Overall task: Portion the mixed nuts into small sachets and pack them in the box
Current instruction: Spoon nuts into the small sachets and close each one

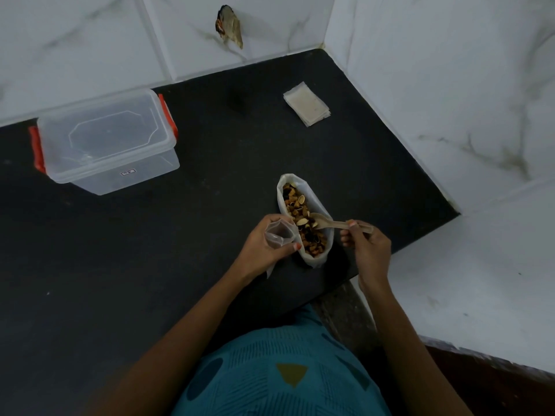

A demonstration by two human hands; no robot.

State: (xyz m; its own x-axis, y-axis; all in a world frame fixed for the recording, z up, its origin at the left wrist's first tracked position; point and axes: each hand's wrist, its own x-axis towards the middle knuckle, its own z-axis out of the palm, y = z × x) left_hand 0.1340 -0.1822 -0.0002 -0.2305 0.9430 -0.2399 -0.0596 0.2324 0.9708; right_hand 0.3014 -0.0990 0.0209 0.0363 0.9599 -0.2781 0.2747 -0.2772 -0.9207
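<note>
Scooping step: right hand (369,247) pinches spoon (333,225) in nut bag (315,261), left hand (261,250) holds sachet (277,234) open just beside. Keep sachet mouth wide & close to bag, lift small, level portions w/o spilling.

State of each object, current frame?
box: lid on, nothing visible inside.
nut bag: mouth open, holds nuts.
sachet: held open by left hand, looks empty.
spoon: pinched by right hand, bowl in the nuts.
spare sachets: flat stack, untouched.
</note>
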